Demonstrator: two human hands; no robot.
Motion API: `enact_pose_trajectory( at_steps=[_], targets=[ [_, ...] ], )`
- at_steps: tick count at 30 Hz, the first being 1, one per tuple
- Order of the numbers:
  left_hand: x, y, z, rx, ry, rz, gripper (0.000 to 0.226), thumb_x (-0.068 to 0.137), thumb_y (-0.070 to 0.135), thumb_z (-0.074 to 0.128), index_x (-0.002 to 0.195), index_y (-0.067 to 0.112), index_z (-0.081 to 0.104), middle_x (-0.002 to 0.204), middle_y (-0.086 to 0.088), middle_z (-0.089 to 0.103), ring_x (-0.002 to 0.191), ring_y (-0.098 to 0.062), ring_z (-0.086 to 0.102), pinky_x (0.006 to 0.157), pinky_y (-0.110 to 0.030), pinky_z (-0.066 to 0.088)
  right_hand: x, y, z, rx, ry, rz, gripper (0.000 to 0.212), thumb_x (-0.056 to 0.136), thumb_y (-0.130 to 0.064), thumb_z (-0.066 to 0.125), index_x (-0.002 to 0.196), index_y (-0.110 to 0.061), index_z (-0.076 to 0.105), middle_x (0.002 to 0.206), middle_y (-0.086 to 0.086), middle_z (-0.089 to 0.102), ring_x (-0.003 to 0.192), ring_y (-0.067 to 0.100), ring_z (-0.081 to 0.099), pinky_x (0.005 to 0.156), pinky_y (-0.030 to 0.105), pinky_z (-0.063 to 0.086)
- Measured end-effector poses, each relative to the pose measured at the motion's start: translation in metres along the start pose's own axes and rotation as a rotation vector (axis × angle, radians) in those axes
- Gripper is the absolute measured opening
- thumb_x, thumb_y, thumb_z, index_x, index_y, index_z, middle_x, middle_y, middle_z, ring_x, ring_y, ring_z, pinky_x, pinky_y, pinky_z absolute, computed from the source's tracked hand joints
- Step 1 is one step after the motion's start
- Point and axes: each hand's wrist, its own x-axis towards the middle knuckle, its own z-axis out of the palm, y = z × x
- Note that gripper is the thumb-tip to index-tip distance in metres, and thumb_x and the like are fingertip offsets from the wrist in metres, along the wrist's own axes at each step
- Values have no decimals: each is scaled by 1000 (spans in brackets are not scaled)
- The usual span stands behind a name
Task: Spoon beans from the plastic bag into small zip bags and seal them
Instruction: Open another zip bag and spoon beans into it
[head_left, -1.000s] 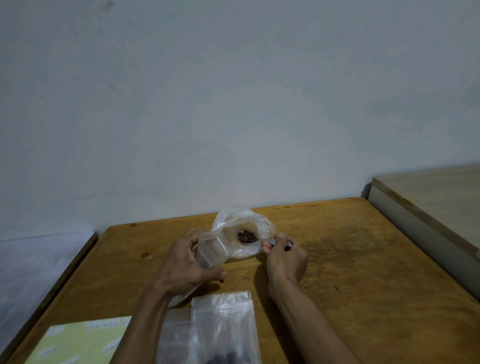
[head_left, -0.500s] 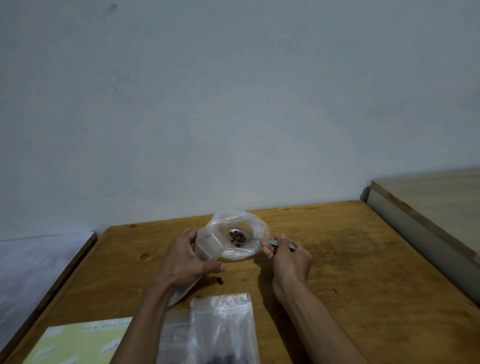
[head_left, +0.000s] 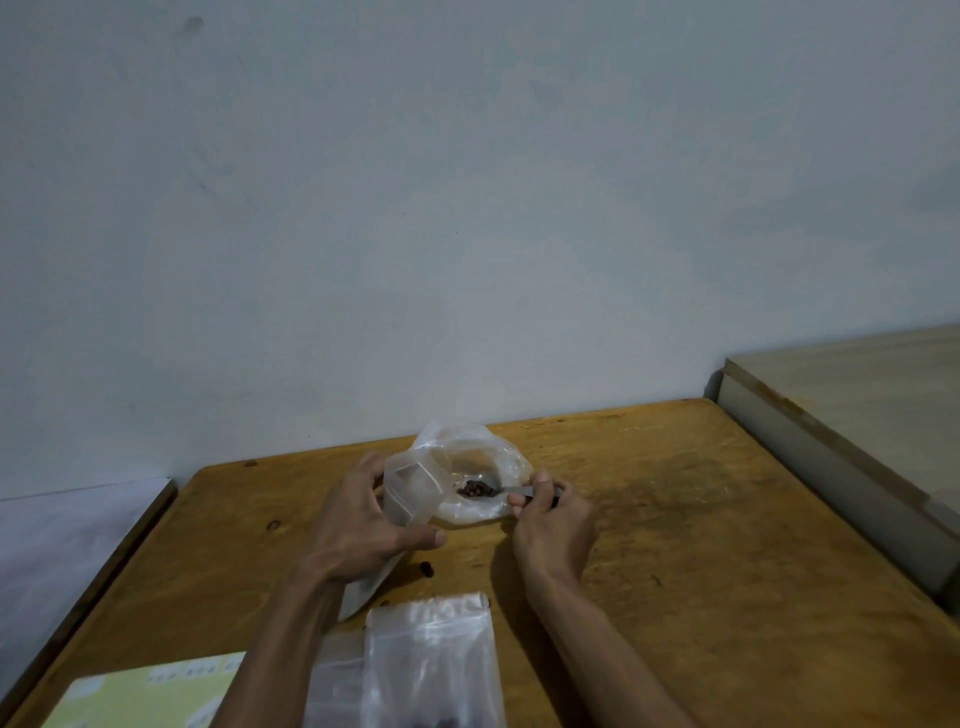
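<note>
A clear plastic bag (head_left: 485, 457) lies open near the table's back edge, with dark beans (head_left: 475, 488) in it. My right hand (head_left: 553, 525) pinches the handle of a metal spoon (head_left: 511, 491) whose bowl sits among the beans. My left hand (head_left: 363, 525) grips a small zip bag (head_left: 408, 491), holding it with its open mouth beside the plastic bag. One loose bean (head_left: 427, 569) lies on the wooden table (head_left: 701, 571) between my hands. Several flat zip bags (head_left: 431, 660) lie at the near edge, one with dark beans at the bottom of the view.
A yellow-green sheet of labels (head_left: 150, 696) lies at the near left corner. A pale wooden surface (head_left: 857, 395) stands higher on the right, touching the table's side. A white surface (head_left: 62, 540) lies to the left. A plain wall rises behind.
A bean has dropped onto the table between my hands. The spoon has gone back down among the beans in the plastic bag. The small zip bag stays in my left hand.
</note>
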Motion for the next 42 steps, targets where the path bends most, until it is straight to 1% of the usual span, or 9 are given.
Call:
enact_pose_trajectory(
  at_steps=[4, 9, 15, 19, 23, 27, 31, 36, 42],
  targets=[
    [1, 4, -1, -79, -17, 34, 95, 34, 47, 94, 122, 27, 62, 123, 6, 63, 113, -10, 60, 82, -23, 51, -2, 5, 2, 98, 10, 116, 19, 103, -25, 52, 91, -17, 64, 85, 7, 76, 75, 12, 72, 56, 19, 47],
    [0, 12, -1, -152, -50, 75, 101, 29, 53, 98, 121, 26, 64, 120, 7, 66, 107, -2, 64, 83, -25, 56, -2, 2, 3, 157, 16, 190, 26, 103, -22, 54, 77, -20, 60, 75, 5, 75, 71, 16, 73, 59, 22, 52],
    [-2, 12, -5, -150, -70, 83, 97, 32, 48, 98, 121, 27, 64, 113, 20, 66, 108, -3, 64, 80, -23, 58, -3, 3, 0, 162, -11, 225, 22, 103, -23, 54, 82, -20, 62, 75, 4, 75, 72, 14, 74, 69, 28, 59],
    [-3, 10, -6, -154, -49, 72, 91, 34, 41, 96, 118, 28, 65, 113, 16, 68, 106, -5, 66, 81, -28, 56, -7, 0, -4, 118, -49, 175, 25, 103, -25, 54, 79, -22, 59, 73, 3, 75, 69, 13, 73, 63, 24, 56],
    [-3, 12, -4, -163, -64, 79, 99, 30, 48, 99, 120, 25, 65, 115, 14, 69, 106, -4, 66, 81, -25, 57, -8, -3, -2, 179, -64, 276, 22, 103, -19, 54, 81, -18, 60, 75, 5, 74, 72, 15, 75, 66, 25, 59],
    [-3, 6, -7, -168, -57, 51, 90, 33, 38, 96, 117, 27, 65, 114, 8, 69, 106, -4, 65, 81, -26, 56, 0, -3, -5, 288, -42, 366, 15, 103, -14, 53, 95, -10, 66, 78, 7, 73, 71, 15, 75, 62, 22, 60],
    [-8, 0, -9, -98, -88, 25, 86, 36, 38, 93, 116, 32, 62, 119, 5, 63, 103, 2, 62, 82, -21, 49, 8, 1, -7, 313, -49, 369, 15, 103, -15, 55, 97, -7, 66, 70, 6, 73, 68, 17, 76, 73, 30, 63],
    [-9, -6, -6, -44, -86, 26, 76, 56, 2, 95, 119, 26, 60, 124, 3, 58, 99, 15, 59, 76, -10, 51, 12, 1, -9, 346, -55, 377, 15, 102, -14, 55, 99, -4, 66, 73, 11, 74, 69, 19, 76, 71, 30, 63],
    [-4, -10, -3, -25, -37, 12, 80, 46, 23, 97, 116, 32, 59, 121, 7, 59, 104, -1, 59, 76, -17, 48, 11, -12, -16, 382, -87, 317, 15, 102, -17, 57, 98, -5, 66, 84, 14, 75, 75, 20, 76, 67, 26, 62]
  ],
)
